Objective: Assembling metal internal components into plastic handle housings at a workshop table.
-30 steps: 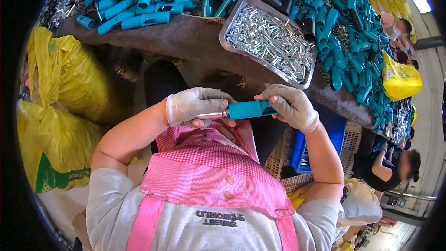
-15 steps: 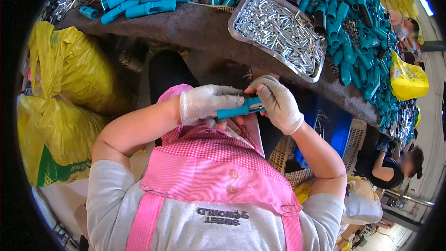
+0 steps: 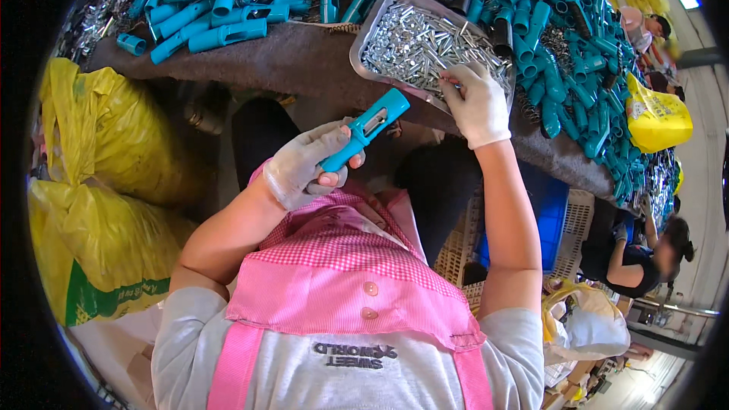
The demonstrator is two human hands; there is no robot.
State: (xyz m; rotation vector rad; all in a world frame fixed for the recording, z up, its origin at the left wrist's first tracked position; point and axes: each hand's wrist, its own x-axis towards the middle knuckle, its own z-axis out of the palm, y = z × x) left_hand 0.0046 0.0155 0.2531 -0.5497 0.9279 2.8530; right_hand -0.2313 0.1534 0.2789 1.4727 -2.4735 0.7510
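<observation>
My left hand (image 3: 307,163), in a whitish glove with bare fingertips, grips a teal plastic tube-shaped housing (image 3: 386,112). The housing tilts up to the right over my lap, and a metal piece shows in its slot. My gloved right hand (image 3: 480,102) is at the near right side of a metal tray (image 3: 355,59) heaped with small silvery pins (image 3: 414,36). Its thumb and fingers are pinched together over the pins; what is between them is too small to make out.
Teal housings (image 3: 228,34) and coiled springs lie piled on the bench (image 3: 304,49) left and right of the tray. Yellow sacks (image 3: 114,129) stand at left. A blue crate (image 3: 554,220) sits low on the right, and a co-worker (image 3: 638,258) works beyond it.
My right hand has left the housing and moved up and right to the tray. The left hand keeps the housing, now tilted more upright with its upper end toward the tray.
</observation>
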